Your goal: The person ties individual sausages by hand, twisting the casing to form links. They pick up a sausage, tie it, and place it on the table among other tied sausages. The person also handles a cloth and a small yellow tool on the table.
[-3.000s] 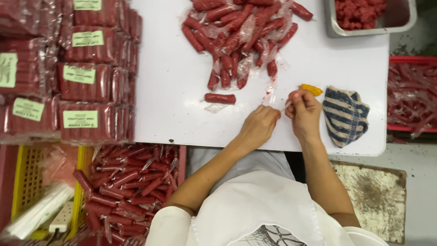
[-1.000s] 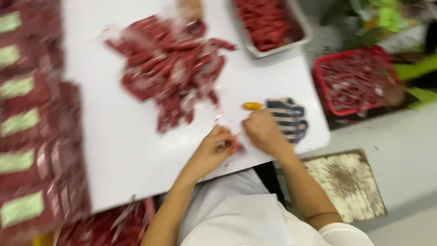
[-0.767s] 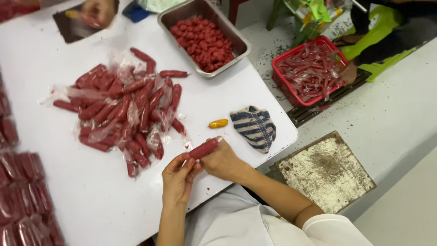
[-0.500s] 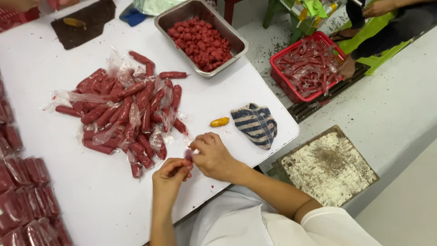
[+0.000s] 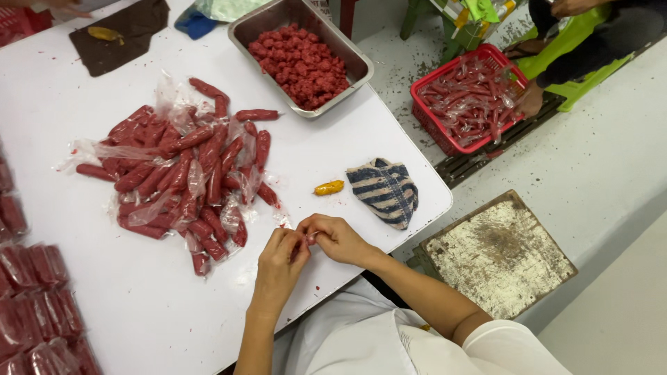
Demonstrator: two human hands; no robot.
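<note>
White table [image 5: 104, 305] spreading across the room, with the person's two hands meeting at its near edge.

Both hands are pinching together over the tabletop: the left hand [image 5: 281, 260] is curling its fingers inward and the right hand [image 5: 338, 238] is closing thumb and fingertips against it, and between them a small reddish piece [image 5: 306, 237] is just showing; it is mostly hidden, so I cannot tell what it is or which hand has the firmer hold. Just up the table from the hands, a heap of red sausages [image 5: 182, 170] is lying among loose clear wrappers. A small yellow object [image 5: 328, 187] is sitting beside a striped cloth [image 5: 384, 192], near the right hand. Further off, a metal tray [image 5: 356, 64] is holding red chunks, and a red basket [image 5: 445, 139] is standing on the floor.
</note>
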